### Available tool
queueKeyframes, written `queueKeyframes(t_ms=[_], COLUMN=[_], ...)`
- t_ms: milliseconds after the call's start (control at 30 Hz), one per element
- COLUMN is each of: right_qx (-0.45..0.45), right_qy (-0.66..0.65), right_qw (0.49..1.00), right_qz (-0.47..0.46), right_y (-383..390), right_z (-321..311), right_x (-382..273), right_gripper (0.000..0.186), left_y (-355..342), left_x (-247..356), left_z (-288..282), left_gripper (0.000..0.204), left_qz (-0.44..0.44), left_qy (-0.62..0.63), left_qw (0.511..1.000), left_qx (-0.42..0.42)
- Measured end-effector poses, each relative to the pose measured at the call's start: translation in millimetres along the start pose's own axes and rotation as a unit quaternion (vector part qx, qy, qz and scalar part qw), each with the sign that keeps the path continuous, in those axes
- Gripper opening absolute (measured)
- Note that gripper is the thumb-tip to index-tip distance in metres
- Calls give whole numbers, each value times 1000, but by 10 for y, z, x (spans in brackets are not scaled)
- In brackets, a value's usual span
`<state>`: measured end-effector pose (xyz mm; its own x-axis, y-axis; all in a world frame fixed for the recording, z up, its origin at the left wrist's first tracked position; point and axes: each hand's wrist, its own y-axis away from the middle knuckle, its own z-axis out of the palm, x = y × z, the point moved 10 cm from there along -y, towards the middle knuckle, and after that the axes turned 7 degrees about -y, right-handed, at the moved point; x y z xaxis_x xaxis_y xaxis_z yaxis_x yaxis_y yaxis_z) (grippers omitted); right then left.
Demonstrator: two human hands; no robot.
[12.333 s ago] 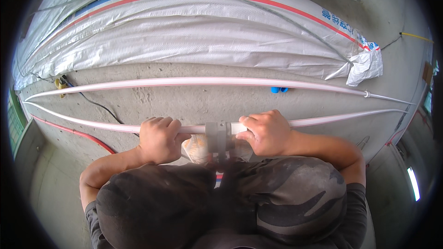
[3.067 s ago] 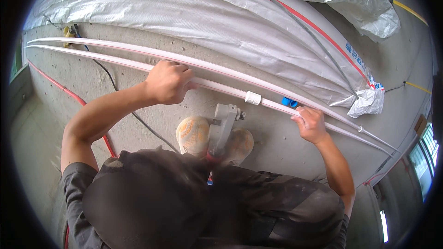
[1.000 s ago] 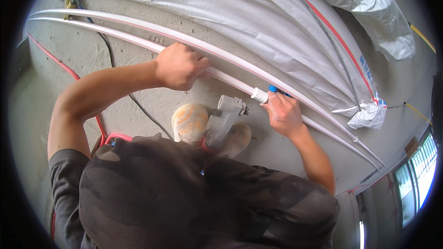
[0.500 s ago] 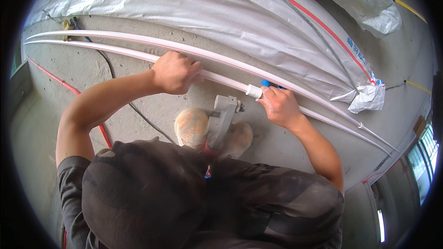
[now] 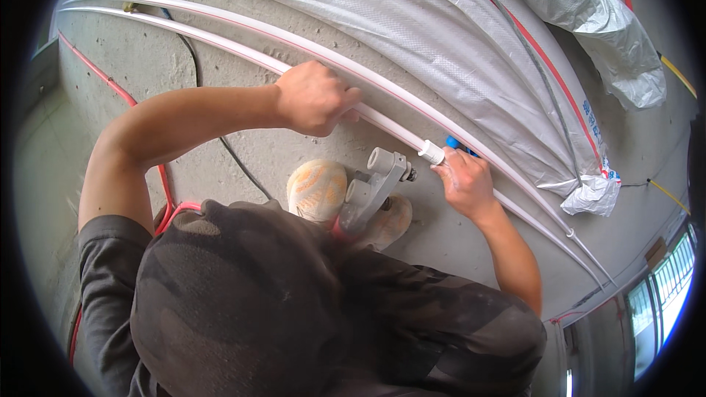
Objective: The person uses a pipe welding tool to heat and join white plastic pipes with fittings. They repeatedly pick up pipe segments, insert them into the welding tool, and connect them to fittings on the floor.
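Between the hands: a short white plastic coupling [image 5: 432, 152] sits on the long white plastic pipe [image 5: 220, 38], just beside the right fingertips.
Left hand: the left hand [image 5: 315, 97] is closed in a full grip around the pipe, up-left of the coupling, knuckles toward the camera.
Right hand: the right hand [image 5: 465, 182] is curled around the pipe just past the coupling, fingers narrow and touching the fitting; a small blue piece [image 5: 454, 142] shows just above it, and I cannot tell whether the fingers hold it.
Below the hands: a grey metal pipe tool with a round head [image 5: 373, 185] stands tilted between the person's two worn tan shoes [image 5: 318, 188], near the coupling but apart from both hands.
Beyond the hands: a second white pipe [image 5: 412, 99] runs alongside the first, and past it lies a large grey woven plastic sheet with a red stripe [image 5: 412, 22], all on bare concrete floor [image 5: 243, 154].
Progress: by my judgement the joint is largely made, since the coupling already sits in line on the pipe with pipe showing on both sides; what seems left is seating or checking the right-hand length, and the tool is not in use.
Pipe axis: the pipe's long axis runs from far beyond the left hand, through both grips, down and away past the right hand, lying near the floor.
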<state>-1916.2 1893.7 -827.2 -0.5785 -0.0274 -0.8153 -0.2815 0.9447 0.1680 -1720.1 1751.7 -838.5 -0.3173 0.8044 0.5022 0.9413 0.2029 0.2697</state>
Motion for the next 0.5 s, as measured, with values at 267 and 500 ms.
queueKeyframes(t_ms=[267, 500], right_qx=[-8, 11], right_qy=[-32, -38], right_qw=[999, 999], right_qz=[16, 11], right_y=[-1, -48], right_z=[19, -53], right_x=[46, -1], right_gripper=[38, 31], left_y=[-12, -25], left_x=[24, 43], left_z=[-26, -45], left_gripper=[27, 28], left_qz=[8, 10], left_qy=[2, -20], left_qw=[1000, 1000], left_qx=[7, -1])
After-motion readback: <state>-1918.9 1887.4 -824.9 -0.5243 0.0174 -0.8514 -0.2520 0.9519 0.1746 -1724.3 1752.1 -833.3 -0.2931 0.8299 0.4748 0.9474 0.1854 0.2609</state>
